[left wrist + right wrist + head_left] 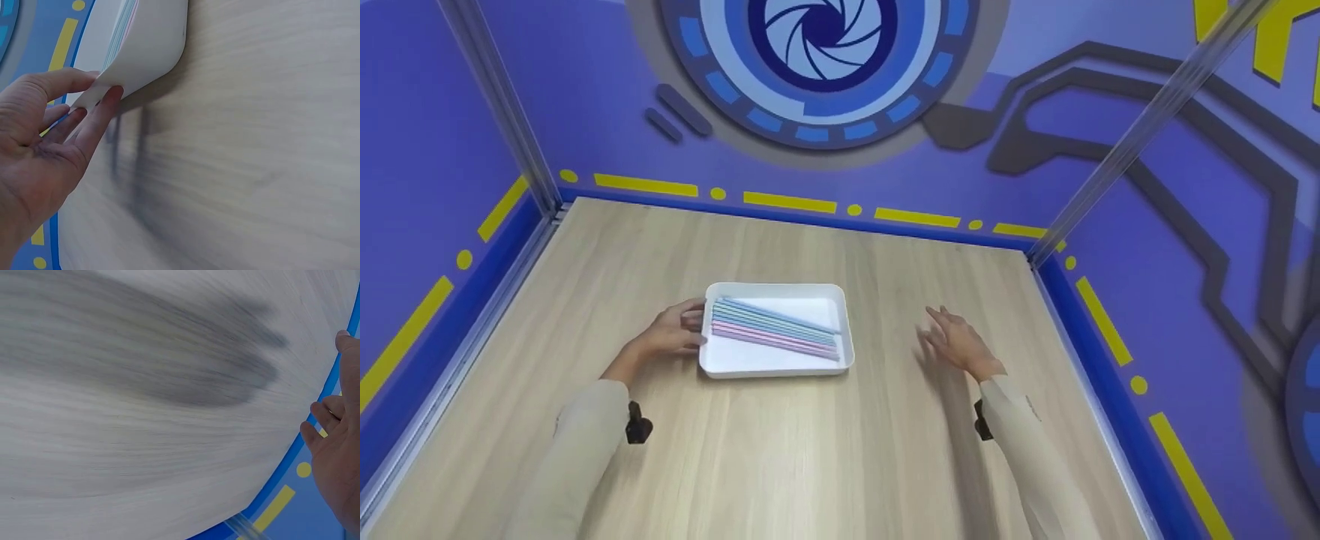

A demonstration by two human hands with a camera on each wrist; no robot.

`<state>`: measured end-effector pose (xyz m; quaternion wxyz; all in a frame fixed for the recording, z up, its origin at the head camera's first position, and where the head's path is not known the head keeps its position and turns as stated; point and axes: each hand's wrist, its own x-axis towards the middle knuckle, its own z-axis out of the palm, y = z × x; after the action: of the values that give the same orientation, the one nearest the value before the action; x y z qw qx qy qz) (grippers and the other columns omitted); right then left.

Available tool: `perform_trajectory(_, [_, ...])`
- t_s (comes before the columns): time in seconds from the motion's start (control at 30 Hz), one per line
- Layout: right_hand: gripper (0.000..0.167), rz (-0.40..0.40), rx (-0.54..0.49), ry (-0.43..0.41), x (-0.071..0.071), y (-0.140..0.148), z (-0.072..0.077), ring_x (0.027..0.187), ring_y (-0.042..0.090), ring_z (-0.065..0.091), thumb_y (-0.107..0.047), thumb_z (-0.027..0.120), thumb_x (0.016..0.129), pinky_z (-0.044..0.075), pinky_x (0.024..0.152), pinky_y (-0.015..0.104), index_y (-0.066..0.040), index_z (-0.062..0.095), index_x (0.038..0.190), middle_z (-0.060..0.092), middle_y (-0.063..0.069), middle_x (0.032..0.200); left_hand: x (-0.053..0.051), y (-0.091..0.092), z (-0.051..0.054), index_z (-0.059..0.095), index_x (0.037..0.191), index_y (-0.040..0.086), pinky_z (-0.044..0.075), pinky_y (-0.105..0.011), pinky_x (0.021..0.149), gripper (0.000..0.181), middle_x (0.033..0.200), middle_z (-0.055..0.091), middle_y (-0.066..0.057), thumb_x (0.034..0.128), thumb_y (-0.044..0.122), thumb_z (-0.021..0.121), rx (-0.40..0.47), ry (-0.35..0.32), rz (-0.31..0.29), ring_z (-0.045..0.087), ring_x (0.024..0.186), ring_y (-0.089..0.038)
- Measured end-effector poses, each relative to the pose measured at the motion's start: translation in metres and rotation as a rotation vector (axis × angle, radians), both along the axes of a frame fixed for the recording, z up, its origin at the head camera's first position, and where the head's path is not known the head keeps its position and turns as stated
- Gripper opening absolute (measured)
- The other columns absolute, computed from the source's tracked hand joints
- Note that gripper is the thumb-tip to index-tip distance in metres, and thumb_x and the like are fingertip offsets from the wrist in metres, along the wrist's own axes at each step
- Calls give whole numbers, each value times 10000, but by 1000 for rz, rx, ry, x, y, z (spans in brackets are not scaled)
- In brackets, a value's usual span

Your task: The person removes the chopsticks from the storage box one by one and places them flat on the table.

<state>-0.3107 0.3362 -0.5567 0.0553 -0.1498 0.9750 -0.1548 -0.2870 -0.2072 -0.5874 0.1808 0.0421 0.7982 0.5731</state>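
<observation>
A white rectangular tray (772,366) is on the wooden table, with several pastel straws (772,330) in blue, green, pink and lilac lying slantwise inside it. My left hand (671,330) grips the tray's left end; in the left wrist view the thumb and fingers of the left hand (50,135) pinch the wall of the tray (149,50). To the right of the tray and apart from it, my right hand (960,343) hovers over the table with loosely bent fingers and nothing in them. The right wrist view shows the right hand (337,439) at its edge.
The pale wooden table (780,465) carries the tray. Blue-purple printed walls (600,105) enclose its back and both sides, with metal posts (502,97) at the back corners. Black wrist cameras (638,425) sit on both sleeves.
</observation>
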Motion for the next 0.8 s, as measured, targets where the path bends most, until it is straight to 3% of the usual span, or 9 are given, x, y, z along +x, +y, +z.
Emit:
perform_trajectory(0.17, [591,1,-4,-19,3,-1,2,1466,518,341,-267,529,1075,306,1215,653,-22,339,1579,309,329,1608,8,11,-2,251,1592,-6,580,-478,1022,795,1589,339,-337,902,-79,638,6,4,-45,433,1415,-522])
perform_trajectory(0.33, [605,-6,-2,-38,5,-2,4,1480,507,326,-270,538,1072,294,1226,644,-43,323,1590,294,310,1624,15,20,-5,279,1573,-30,586,-481,1012,778,1551,378,-364,890,-78,646,32,55,-82,433,1405,-537])
perform_trajectory(0.57, [592,24,-6,-29,4,-10,4,1479,502,335,-268,537,1072,298,1225,644,-48,342,1585,305,302,1622,25,27,-15,286,1579,-18,541,-512,1072,697,1581,377,-315,959,-29,605,38,96,-50,444,1417,-500])
perform_trajectory(0.8, [584,68,-13,-19,4,-25,12,1474,490,357,-286,525,1077,305,1230,630,-42,353,1579,330,298,1614,47,25,-27,253,1599,2,472,-525,1141,681,1636,297,-284,1005,27,586,133,86,-9,357,1481,-484])
